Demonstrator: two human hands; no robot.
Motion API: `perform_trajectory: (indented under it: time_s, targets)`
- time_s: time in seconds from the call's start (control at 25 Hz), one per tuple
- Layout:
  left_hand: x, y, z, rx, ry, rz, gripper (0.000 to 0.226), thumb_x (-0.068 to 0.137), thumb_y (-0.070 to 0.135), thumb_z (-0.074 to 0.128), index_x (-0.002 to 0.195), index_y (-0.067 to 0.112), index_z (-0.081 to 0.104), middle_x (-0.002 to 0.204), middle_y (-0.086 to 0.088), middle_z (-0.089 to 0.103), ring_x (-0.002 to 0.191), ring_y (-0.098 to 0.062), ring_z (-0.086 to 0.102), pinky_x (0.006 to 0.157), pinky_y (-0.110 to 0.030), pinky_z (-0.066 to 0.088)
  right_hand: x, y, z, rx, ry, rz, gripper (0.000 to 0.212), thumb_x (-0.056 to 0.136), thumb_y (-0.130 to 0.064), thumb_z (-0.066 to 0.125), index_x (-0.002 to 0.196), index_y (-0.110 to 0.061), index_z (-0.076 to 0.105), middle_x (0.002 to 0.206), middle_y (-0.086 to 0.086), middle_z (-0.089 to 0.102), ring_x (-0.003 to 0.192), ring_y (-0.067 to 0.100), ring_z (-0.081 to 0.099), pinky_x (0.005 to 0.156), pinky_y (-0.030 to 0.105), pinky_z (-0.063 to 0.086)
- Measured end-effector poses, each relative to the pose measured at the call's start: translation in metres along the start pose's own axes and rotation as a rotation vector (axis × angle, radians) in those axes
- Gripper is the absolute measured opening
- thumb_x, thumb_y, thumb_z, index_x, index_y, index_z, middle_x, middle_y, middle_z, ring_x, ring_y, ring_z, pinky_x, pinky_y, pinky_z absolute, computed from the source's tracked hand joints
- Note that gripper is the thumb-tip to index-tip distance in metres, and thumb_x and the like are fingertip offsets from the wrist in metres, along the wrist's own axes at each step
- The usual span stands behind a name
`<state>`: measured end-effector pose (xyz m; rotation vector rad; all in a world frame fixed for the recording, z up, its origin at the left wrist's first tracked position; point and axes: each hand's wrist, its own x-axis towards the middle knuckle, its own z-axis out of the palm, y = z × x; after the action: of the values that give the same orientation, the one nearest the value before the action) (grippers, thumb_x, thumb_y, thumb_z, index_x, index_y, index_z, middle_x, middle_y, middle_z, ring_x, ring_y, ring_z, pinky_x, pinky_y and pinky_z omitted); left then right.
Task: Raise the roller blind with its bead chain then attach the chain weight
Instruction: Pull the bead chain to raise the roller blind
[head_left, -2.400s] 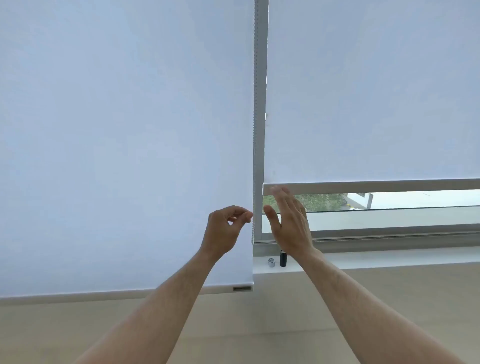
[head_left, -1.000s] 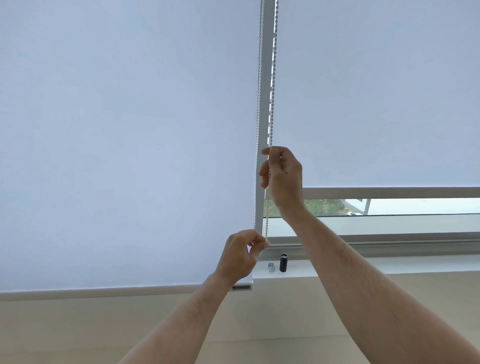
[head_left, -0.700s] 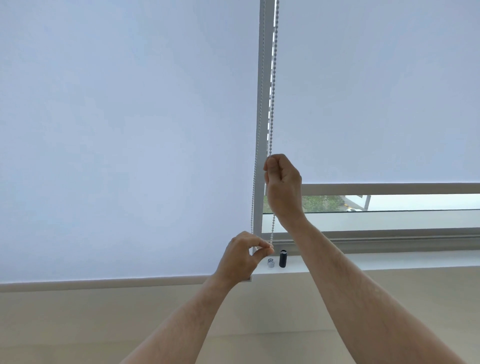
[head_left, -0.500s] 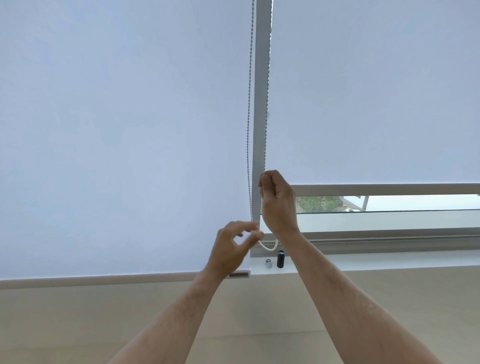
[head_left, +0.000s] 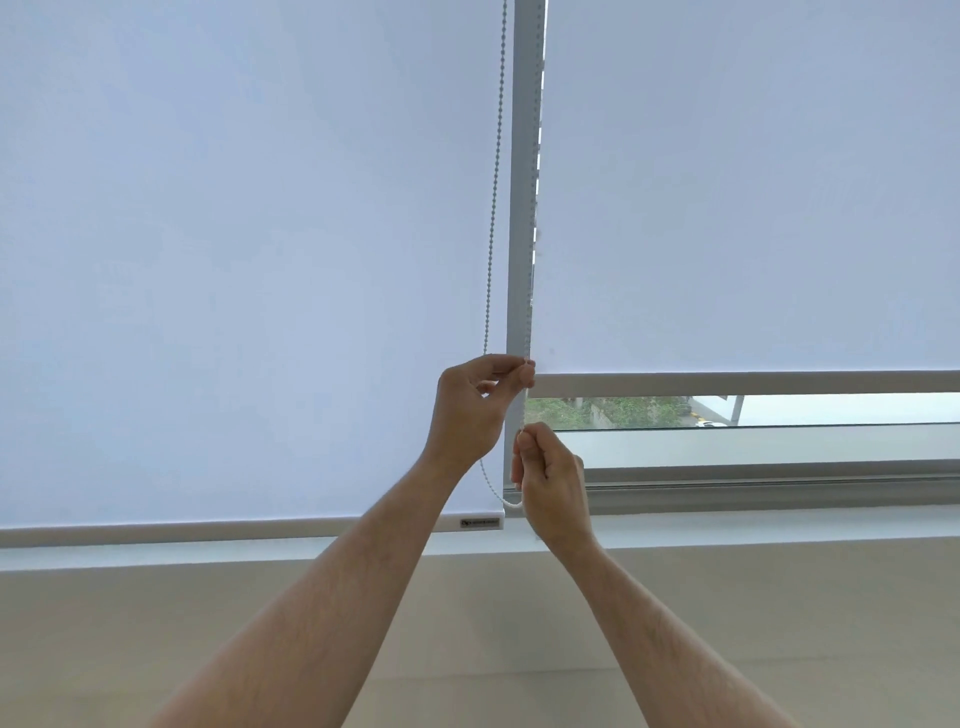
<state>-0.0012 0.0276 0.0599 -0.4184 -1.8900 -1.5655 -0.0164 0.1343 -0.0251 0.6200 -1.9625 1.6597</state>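
Note:
A white bead chain (head_left: 492, 218) hangs in a loop beside the grey window post (head_left: 521, 208). One strand runs down in front of the left blind, the other along the post. My left hand (head_left: 470, 410) pinches the strand by the post at the height of the right blind's bottom bar. My right hand (head_left: 550, 480) is closed on the same strand lower down, just above the loop's bottom curve. The left roller blind (head_left: 234, 260) hangs low, its bottom bar (head_left: 208, 531) near the sill. The chain weight is hidden behind my right hand.
The right roller blind (head_left: 753, 182) is partly raised, and its bottom bar (head_left: 753, 383) leaves a strip of glass showing greenery. A white window sill (head_left: 779, 527) runs below, with a beige wall (head_left: 493, 649) under it.
My left hand rose from the loop's bottom and took the strand by the post. My right hand slid down that strand to near the loop's bottom. The left blind's bottom bar sits higher than 2.4 s ago.

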Motion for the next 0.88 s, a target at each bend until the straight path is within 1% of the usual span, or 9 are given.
perform_trajectory:
  time_s: [0.08,0.16,0.28,0.36,0.44,0.6,0.72,0.8,0.88]
  targets:
    - [-0.004,-0.002,-0.002,0.006,0.004,-0.019,0.003,0.087,0.017,0.072,0.086,0.017,0.075,0.079,0.005,0.075,0.080,-0.012,0.071,0.086,-0.040,0.055,-0.002,0.001,-0.003,0.039,-0.071,0.020,0.042,0.101,-0.013,0.046,0.066,-0.036,0.052,0.055,-0.009,0.057,0.052,0.005,0.049,0.055,0.019,0.042]
    - [-0.010,-0.008,-0.005,0.033,0.019,-0.027,0.007,0.087,0.013,0.072,0.082,0.018,0.073,0.076,0.007,0.074,0.077,-0.011,0.070,0.085,-0.043,0.056,0.002,0.003,-0.011,0.100,-0.226,0.083,0.034,0.098,-0.015,0.053,0.070,-0.030,0.065,0.062,-0.004,0.067,0.058,0.010,0.060,0.063,0.023,0.048]
    - [-0.020,-0.020,-0.007,0.067,0.031,-0.027,0.015,0.087,0.010,0.071,0.078,0.022,0.071,0.072,0.010,0.073,0.077,-0.016,0.070,0.082,-0.045,0.056,0.017,0.003,-0.036,0.173,-0.402,0.182,0.013,0.086,-0.026,0.068,0.089,-0.021,0.079,0.088,0.002,0.079,0.086,0.013,0.072,0.077,0.023,0.052]
    - [-0.025,-0.025,-0.007,0.087,0.025,-0.017,0.009,0.087,0.012,0.071,0.080,0.018,0.072,0.074,0.006,0.073,0.078,-0.020,0.069,0.081,-0.044,0.056,0.032,-0.002,-0.047,0.225,-0.391,0.197,0.023,0.082,-0.032,0.066,0.098,-0.020,0.079,0.101,0.003,0.079,0.097,0.018,0.071,0.084,0.034,0.053]
    - [-0.028,-0.027,-0.005,0.091,0.013,-0.013,0.006,0.088,0.016,0.071,0.083,0.012,0.072,0.077,-0.002,0.074,0.079,-0.023,0.068,0.081,-0.042,0.055,0.047,-0.016,-0.048,0.262,-0.309,0.190,0.028,0.087,-0.039,0.060,0.095,-0.020,0.078,0.098,0.003,0.078,0.093,0.018,0.071,0.083,0.039,0.051]
    - [-0.042,-0.033,0.008,0.099,-0.016,-0.029,0.007,0.086,0.015,0.071,0.080,0.013,0.071,0.075,0.002,0.074,0.076,-0.019,0.067,0.080,-0.032,0.053,0.076,-0.057,-0.036,0.297,-0.200,0.100,0.038,0.095,-0.051,0.051,0.093,-0.021,0.075,0.086,0.002,0.077,0.075,0.013,0.069,0.068,0.027,0.053]
    - [-0.057,-0.042,0.016,0.091,-0.034,-0.067,0.011,0.085,0.013,0.071,0.075,0.016,0.070,0.071,0.007,0.070,0.074,-0.021,0.065,0.077,-0.031,0.053,0.089,-0.083,-0.026,0.337,-0.148,-0.001,0.034,0.102,-0.038,0.044,0.098,-0.020,0.072,0.072,-0.002,0.073,0.062,0.013,0.065,0.060,0.024,0.051]
    - [-0.063,-0.048,0.016,0.064,-0.034,-0.107,0.013,0.086,0.013,0.071,0.074,0.018,0.069,0.070,0.006,0.070,0.072,-0.023,0.064,0.075,-0.037,0.053,0.091,-0.090,-0.020,0.342,-0.092,-0.029,0.033,0.104,-0.027,0.041,0.090,-0.019,0.069,0.057,-0.007,0.061,0.049,0.011,0.052,0.053,0.023,0.045]
    - [-0.064,-0.050,0.015,0.069,-0.042,-0.136,0.013,0.086,0.015,0.072,0.075,0.020,0.069,0.070,0.005,0.069,0.068,-0.019,0.061,0.071,-0.037,0.053,0.086,-0.090,-0.016,0.346,-0.069,-0.021,0.034,0.105,-0.020,0.040,0.079,-0.019,0.063,0.050,-0.008,0.044,0.044,0.010,0.036,0.046,0.024,0.034]
